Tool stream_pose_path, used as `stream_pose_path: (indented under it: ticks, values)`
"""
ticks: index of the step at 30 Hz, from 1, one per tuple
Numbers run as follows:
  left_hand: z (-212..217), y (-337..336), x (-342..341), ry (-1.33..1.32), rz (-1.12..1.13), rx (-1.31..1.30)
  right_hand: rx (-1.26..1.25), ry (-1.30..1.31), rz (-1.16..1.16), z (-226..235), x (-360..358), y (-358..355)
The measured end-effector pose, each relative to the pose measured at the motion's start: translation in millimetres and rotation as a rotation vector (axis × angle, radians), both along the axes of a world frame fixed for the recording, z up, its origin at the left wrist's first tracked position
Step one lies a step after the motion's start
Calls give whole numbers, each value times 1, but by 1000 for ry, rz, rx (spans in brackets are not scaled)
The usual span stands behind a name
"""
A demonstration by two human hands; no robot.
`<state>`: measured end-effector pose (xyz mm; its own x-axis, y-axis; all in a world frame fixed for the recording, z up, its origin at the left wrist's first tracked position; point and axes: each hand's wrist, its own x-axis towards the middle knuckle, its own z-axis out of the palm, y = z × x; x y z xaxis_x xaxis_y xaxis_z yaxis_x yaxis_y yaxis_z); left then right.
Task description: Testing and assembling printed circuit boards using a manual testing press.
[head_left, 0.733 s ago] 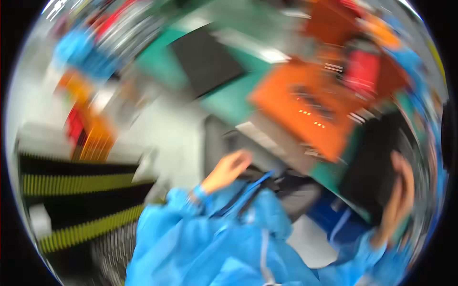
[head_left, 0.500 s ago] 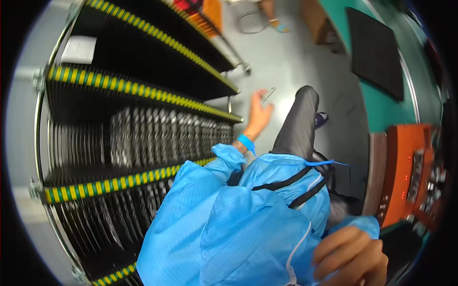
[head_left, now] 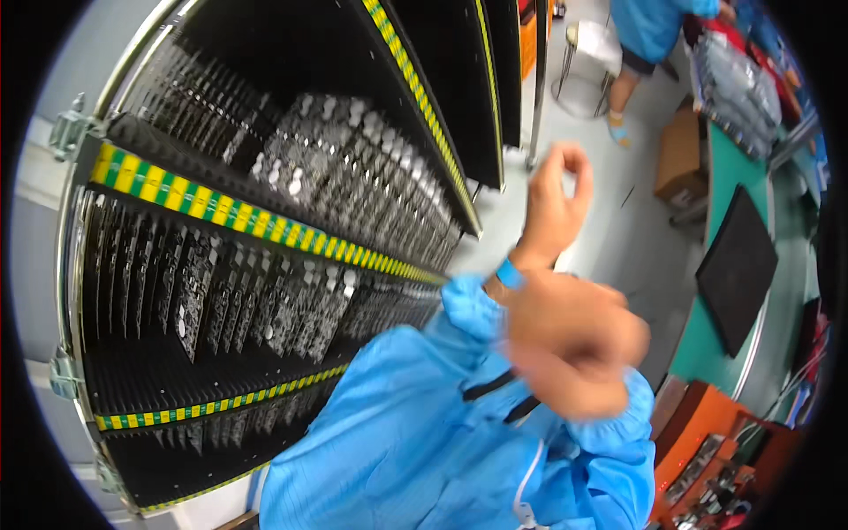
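Note:
My left hand [head_left: 554, 205] is raised in front of the rack's right end, above the grey floor. Its thumb and forefinger touch in a ring, and I see nothing between them. A blue band sits on its wrist. My right hand [head_left: 576, 346] is close to the camera and blurred by motion, curled like a loose fist over my blue sleeve. Nothing shows in it. To the left stands a black rack [head_left: 265, 225] with yellow-and-green striped shelf edges, its slots filled with several upright circuit boards [head_left: 291, 168].
Another person in a blue coat [head_left: 654, 35] stands at the top by a stool. A cardboard box [head_left: 680, 155] sits on the floor. At the right, a green bench [head_left: 707, 344] bears a black tray [head_left: 738, 265]. An orange fixture [head_left: 707, 442] lies at lower right.
My view has swung from the bench to the rack. My left hand has risen and curled into a ring. My right hand has come up from the lower edge to the middle.

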<state>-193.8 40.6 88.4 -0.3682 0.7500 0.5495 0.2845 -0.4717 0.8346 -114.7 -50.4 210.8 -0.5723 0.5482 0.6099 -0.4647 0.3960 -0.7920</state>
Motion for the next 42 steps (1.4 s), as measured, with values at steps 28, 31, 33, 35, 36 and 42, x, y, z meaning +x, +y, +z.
stream_pose_path:
  ticks: [28,31,33,35,36,42]
  values:
    - [-88,-115,-5,-463,-466,-701,1136,-38,-1064,-102,12,46]
    - [-33,-130,10,-624,-613,-721,927,-264,-1350,-109,105,-28]
    - [-14,-140,38,-710,-800,-819,866,-665,-1567,-118,142,-83]
    - [-5,-146,72,-667,-1002,-935,715,-915,-1591,-125,161,-131]
    - [-4,-146,89,-578,-1130,-960,633,-1059,-1602,-124,167,-154]
    - [-8,-126,125,-105,-1695,-876,-19,-883,-2196,-121,154,-225]
